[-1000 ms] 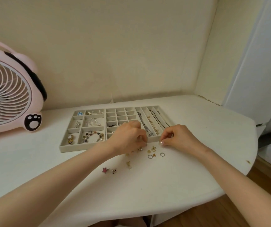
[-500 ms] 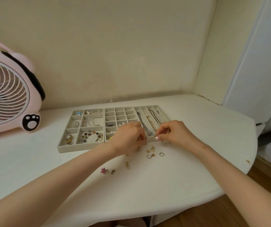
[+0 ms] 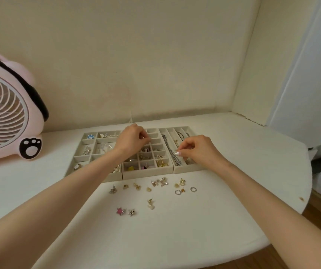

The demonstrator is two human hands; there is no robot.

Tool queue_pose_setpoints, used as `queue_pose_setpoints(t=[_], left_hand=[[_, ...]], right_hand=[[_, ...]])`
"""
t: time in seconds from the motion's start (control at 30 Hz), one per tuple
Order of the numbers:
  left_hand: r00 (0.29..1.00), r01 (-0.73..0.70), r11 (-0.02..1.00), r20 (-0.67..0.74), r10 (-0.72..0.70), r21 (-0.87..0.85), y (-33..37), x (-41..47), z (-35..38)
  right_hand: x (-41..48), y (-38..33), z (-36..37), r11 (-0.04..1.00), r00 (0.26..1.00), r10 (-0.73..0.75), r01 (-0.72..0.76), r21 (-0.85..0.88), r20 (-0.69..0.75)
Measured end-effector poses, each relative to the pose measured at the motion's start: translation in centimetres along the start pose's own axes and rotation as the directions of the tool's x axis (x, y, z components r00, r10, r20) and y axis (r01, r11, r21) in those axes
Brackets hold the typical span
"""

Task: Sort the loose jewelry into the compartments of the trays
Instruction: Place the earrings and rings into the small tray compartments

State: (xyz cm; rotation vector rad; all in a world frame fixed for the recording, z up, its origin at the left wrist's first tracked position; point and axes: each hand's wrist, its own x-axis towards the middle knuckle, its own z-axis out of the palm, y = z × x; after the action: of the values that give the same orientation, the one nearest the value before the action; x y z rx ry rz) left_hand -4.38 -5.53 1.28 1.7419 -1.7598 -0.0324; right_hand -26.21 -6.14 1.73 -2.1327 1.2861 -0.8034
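Over the middle tray (image 3: pixel 148 172), the person's left grip (image 3: pixel 131 139) is hovering with fingers curled above the small compartments; whether it is pinching anything cannot be told. The right grip (image 3: pixel 200 150) is hanging over the right tray (image 3: pixel 186 168), thumb and forefinger pressed together beside the silver chain (image 3: pixel 172 152), their catch not showing. Loose jewelry (image 3: pixel 161 182) is lying on the tabletop (image 3: pixel 175 239) just before the trays, a pink star (image 3: pixel 120 211) nearest the person.
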Motion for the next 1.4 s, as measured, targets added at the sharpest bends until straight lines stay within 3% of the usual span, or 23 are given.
queue_pose_setpoints(t=[0.27, 0.43, 0.8, 1.07, 1.4], left_hand=[[0.986, -0.044, 0.993, 0.164, 0.025, 0.111, -0.5, 3.0, 2.0], [0.998, -0.036, 0.999, 0.052, 0.034, 0.03, -1.7, 1.5, 0.0], [0.992, -0.116, 0.993, 0.047, 0.116, 0.006, -2.6, -4.3, -3.1], [0.977, -0.194, 0.978, 0.074, 0.199, -0.073, -2.3, -8.6, -4.2], [0.953, -0.265, 0.964, 0.152, 0.261, 0.005, -0.4, -9.9, -4.0]], right_hand=[[4.0, -0.7, 1.8, 1.0, 0.999, 0.008, -0.008, -0.02, -0.031], [6.4, -1.2, 3.5, 0.996, 0.999, 0.006, -0.01, -0.092, -0.047], [5.7, -1.7, 3.4, 0.991, 0.999, -0.016, 0.01, -0.133, -0.04], [-1.4, -2.4, 1.4, 0.996, 0.989, -0.088, 0.087, 0.014, 0.122], [-4.0, -2.3, 2.3, 0.971, 0.962, -0.109, 0.157, -0.18, 0.25]])
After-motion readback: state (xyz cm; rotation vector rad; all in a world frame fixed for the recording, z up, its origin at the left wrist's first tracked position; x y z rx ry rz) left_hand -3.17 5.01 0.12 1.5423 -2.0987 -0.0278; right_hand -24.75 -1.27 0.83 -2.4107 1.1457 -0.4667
